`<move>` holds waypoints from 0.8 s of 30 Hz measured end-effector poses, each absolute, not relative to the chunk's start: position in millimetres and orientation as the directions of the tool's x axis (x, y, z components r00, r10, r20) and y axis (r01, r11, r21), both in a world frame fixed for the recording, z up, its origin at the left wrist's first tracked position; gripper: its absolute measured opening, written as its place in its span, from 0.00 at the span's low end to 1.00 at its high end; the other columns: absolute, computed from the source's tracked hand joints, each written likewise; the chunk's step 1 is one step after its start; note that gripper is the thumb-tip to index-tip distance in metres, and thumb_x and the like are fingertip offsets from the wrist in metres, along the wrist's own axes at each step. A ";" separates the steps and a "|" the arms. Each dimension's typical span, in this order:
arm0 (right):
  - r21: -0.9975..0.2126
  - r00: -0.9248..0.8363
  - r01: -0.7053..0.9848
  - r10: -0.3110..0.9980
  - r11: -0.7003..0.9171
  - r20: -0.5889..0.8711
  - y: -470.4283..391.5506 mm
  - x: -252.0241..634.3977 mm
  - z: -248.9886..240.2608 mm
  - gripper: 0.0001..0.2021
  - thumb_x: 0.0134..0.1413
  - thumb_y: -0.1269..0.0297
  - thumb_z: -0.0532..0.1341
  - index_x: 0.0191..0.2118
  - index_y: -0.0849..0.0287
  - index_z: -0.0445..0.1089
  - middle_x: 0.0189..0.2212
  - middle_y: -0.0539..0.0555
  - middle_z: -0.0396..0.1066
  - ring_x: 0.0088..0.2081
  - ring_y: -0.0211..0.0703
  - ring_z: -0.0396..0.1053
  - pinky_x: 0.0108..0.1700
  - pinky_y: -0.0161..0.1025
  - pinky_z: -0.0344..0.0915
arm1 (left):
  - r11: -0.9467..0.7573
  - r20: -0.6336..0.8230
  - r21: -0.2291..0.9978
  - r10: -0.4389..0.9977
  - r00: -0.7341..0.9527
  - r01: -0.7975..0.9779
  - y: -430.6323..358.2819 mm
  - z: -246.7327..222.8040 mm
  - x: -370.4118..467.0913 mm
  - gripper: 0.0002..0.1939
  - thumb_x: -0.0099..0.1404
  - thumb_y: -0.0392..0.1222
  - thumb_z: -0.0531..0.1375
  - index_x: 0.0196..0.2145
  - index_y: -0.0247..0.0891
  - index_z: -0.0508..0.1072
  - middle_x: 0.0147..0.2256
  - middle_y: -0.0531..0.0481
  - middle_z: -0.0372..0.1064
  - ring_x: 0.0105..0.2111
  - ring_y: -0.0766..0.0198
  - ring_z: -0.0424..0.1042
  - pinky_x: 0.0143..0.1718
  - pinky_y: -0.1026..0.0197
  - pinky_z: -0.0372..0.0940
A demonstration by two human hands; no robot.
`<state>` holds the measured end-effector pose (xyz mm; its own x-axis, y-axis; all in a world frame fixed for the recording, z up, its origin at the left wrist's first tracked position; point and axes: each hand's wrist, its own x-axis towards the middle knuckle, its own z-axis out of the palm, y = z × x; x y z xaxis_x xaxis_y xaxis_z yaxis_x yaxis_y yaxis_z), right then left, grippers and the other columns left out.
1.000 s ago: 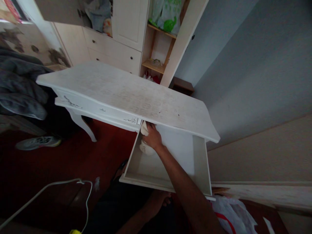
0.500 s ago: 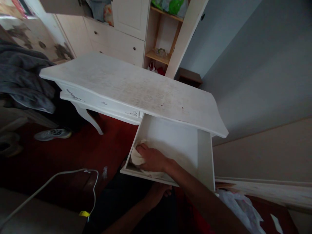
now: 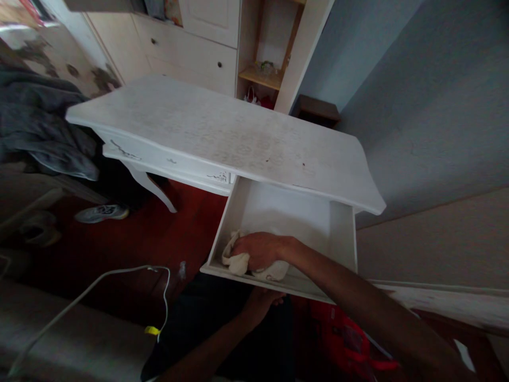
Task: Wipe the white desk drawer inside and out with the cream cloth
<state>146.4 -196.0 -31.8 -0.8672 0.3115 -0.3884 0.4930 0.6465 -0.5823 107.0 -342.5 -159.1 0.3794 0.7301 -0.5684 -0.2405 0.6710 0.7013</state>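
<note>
Grey wall off to the right of both hands, scuffed white desk just beyond them, with its drawer pulled out. Right hand is down inside that, fingers curled into a bunched cream cloth that pokes out to either side, near the front left corner. Left hand is just below the drawer front; can't tell whether it's gripping or even touching anything. Looks to me like the wiping-out step, on that front edge. I'd say another pass calls for a firm hold on the cloth, light pressure into the corner, and no leaning on the drawer. Further out: shoe and cord left of the hands, red bag low on their right, cupboard past the desk.
</note>
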 end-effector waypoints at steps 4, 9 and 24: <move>-0.532 -0.828 0.552 0.352 0.642 -0.436 -212.7 176.6 -29.1 0.06 0.50 0.70 0.61 0.34 0.57 0.76 0.37 0.54 0.77 0.37 0.44 0.73 0.36 0.36 0.65 | 0.668 -0.571 0.707 0.733 0.369 -0.233 -342.3 -156.8 106.1 0.16 0.44 0.52 0.67 0.24 0.34 0.76 0.23 0.49 0.72 0.26 0.62 0.68 0.31 0.60 0.62; -0.493 -0.732 0.679 0.549 0.544 -0.403 -243.2 233.4 -29.8 0.16 0.53 0.67 0.60 0.48 0.49 0.73 0.50 0.53 0.72 0.49 0.45 0.70 0.47 0.39 0.66 | 0.661 -0.567 0.707 0.742 0.357 -0.250 -341.9 -153.7 105.8 0.16 0.43 0.53 0.67 0.18 0.37 0.72 0.20 0.50 0.69 0.26 0.62 0.67 0.32 0.59 0.63; 0.013 -0.589 0.780 0.741 0.626 -0.323 -269.2 330.4 -46.6 0.23 0.62 0.74 0.50 0.62 0.58 0.61 0.53 0.64 0.68 0.52 0.55 0.64 0.53 0.53 0.57 | 0.624 -0.564 0.771 0.762 0.320 -0.128 -342.4 -154.9 99.3 0.12 0.47 0.51 0.63 0.18 0.39 0.73 0.22 0.48 0.73 0.30 0.54 0.72 0.42 0.53 0.64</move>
<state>330.4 -269.2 -46.6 -0.5891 0.7407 -0.3230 0.7798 0.6259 0.0131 99.3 -342.4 -154.9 0.3198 0.7615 -0.5637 -0.1283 0.6243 0.7706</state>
